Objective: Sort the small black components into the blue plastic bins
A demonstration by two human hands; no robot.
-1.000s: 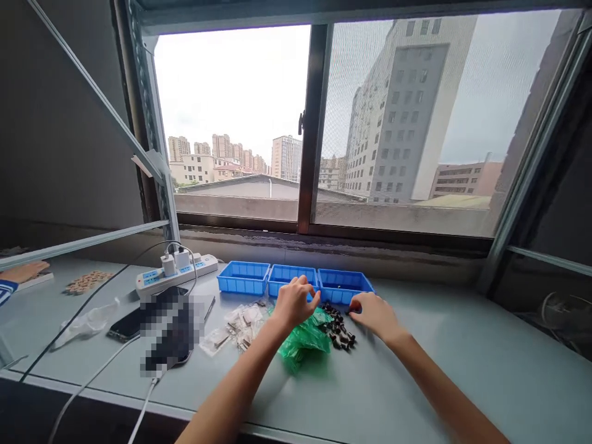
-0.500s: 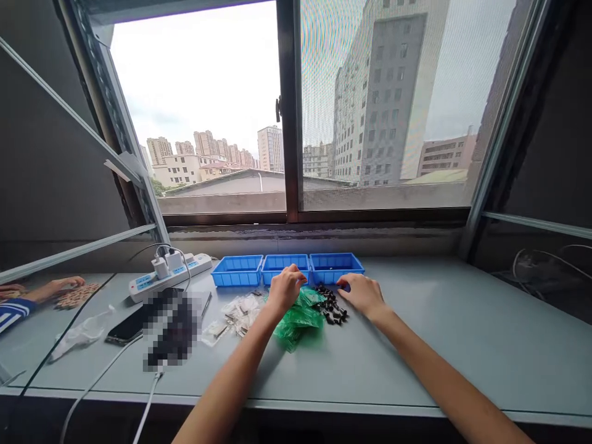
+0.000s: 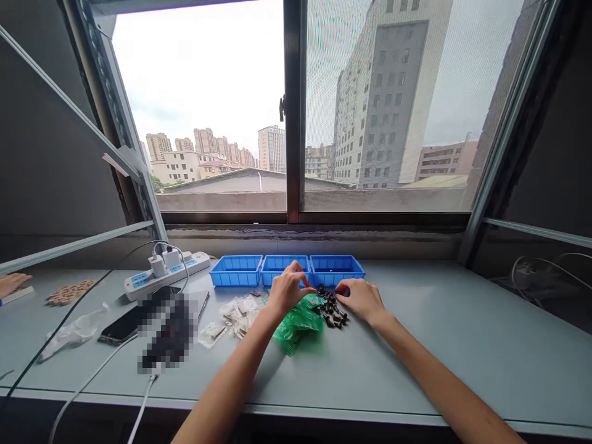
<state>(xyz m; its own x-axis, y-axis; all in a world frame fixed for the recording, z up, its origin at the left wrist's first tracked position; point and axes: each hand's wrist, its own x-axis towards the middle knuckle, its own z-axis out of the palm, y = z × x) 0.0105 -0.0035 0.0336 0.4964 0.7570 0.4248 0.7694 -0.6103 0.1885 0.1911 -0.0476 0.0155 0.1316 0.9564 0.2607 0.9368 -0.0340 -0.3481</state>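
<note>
Your left hand [image 3: 287,293] has opened, released above the green bag [image 3: 300,320]; black parts [image 3: 333,316] lie within easy reach of your right hand [image 3: 363,298], whose grip I can't tell.

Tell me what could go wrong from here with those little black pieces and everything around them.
The right hand is close beside the loose black pieces; a nudge might scatter them. Some border the crumpled green plastic, so shifting it could drag or hide a few. A white cable hangs over the table's front edge and could get snagged.
</note>
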